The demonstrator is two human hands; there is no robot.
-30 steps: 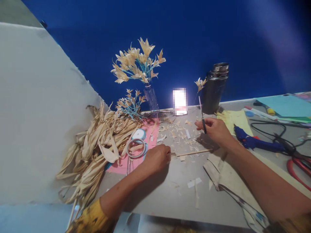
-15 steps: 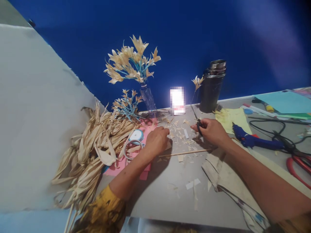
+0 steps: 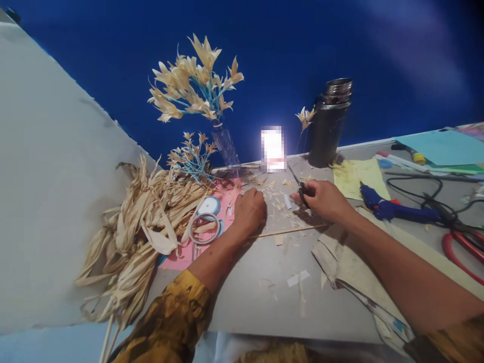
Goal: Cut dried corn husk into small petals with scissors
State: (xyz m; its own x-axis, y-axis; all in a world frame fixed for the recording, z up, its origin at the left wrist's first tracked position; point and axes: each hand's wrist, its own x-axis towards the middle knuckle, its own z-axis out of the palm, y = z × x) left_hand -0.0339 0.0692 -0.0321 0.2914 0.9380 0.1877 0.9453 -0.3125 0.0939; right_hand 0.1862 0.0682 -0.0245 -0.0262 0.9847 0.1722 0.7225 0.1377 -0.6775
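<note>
- Clamping scissors in right hand by black handles.
- Cannot tell grip of left hand, curled beside pink paper.
- Noted near both hands: thin stick.

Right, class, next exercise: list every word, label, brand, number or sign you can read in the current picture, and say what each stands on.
No text can be read.
Bright object by the wall: pixelated, unreadable.
Dark flask: no legible marking.
Blue glue gun: any marking is too small to read.
Scissors in the right hand: nothing legible.
</note>
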